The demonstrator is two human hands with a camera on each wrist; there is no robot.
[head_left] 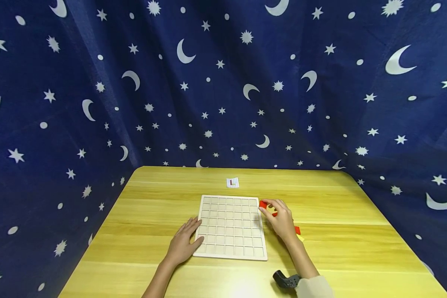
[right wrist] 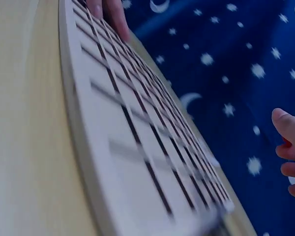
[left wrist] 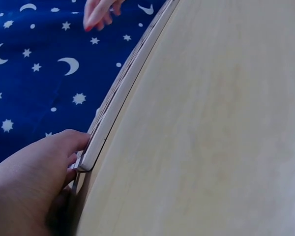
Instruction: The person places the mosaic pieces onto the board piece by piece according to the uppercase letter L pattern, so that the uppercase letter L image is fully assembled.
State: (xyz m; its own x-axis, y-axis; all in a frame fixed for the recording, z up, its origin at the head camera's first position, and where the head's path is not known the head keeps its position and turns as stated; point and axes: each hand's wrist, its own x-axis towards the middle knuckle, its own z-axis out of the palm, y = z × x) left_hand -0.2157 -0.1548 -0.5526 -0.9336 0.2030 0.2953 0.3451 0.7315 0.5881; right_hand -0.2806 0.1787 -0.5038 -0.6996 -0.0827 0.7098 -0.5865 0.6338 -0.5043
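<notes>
A pale wooden grid board (head_left: 231,227) lies flat on the table in the head view, its square cells bare. My left hand (head_left: 183,245) rests at the board's left edge, thumb on the rim and fingers stretched along the side; the left wrist view shows this hand (left wrist: 44,172) touching a corner. Over at the top right corner, my right hand (head_left: 281,219) pinches a red square tile (head_left: 263,204) between thumb and index finger. In the right wrist view the right hand (right wrist: 292,142) is partly cut off, with a bit of red between its fingers.
Red pieces (head_left: 297,230) and a yellow piece (head_left: 300,238) lie on the table beside and under my right hand. A small printed grid card (head_left: 232,182) is behind the board. A black device (head_left: 286,279) sits by the right sleeve. Star-patterned curtains (head_left: 223,82) surround the table (head_left: 164,186).
</notes>
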